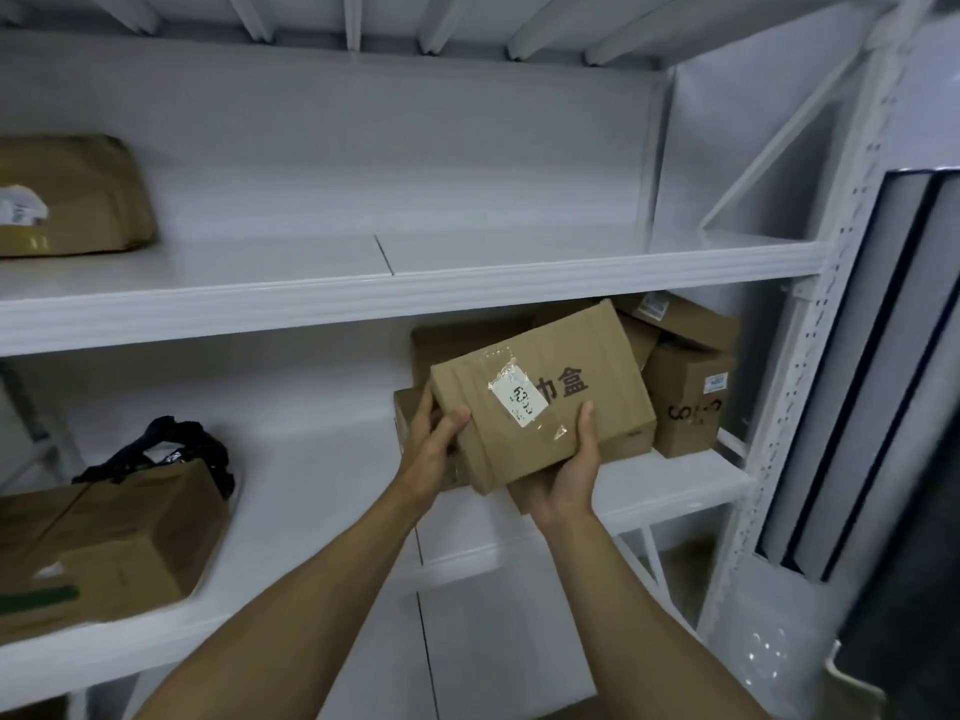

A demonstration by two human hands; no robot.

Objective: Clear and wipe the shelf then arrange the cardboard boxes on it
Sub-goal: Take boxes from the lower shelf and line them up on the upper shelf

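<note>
Two hands hold one box (pixel 540 397) in the air, tipped, in front of the right end of the low shelf (pixel 675 491). The left hand (pixel 431 439) grips its left end. The right hand (pixel 566 475) holds it from below, thumb on top. So each grip is tight on the box. More boxes sit in a pile (pixel 691 387) just behind. I think this is the arranging step. Next, the box needs lifting over the front edge of the top shelf (pixel 467 288) and setting down flat.

storeroom | white metal shelving (pixel 415 298) | taped cardboard boxes (pixel 691 392)
</note>
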